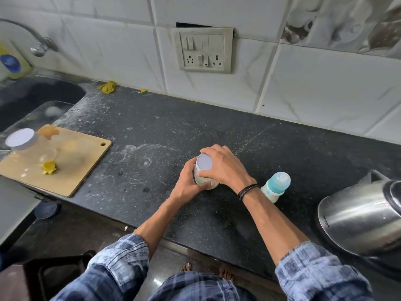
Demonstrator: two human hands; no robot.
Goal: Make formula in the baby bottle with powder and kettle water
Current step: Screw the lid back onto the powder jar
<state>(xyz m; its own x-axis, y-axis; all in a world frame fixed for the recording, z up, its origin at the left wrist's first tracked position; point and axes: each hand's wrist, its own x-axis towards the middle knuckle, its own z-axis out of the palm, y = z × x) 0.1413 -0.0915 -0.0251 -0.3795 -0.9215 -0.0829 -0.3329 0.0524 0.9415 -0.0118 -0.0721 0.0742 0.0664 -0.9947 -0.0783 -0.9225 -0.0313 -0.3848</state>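
The left hand (186,184) and right hand (222,167) cover most of the jar (204,163); the kettle (358,220), at the worktop's (195,127) right end, is cropped.

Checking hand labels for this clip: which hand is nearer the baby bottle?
Right. The right hand grips the jar by its lid, its wrist beside the bottle; the left hand holds the jar's far side, away from the bottle.

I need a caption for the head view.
Left hand and right hand grip the lidded jar beside baby bottle and kettle.
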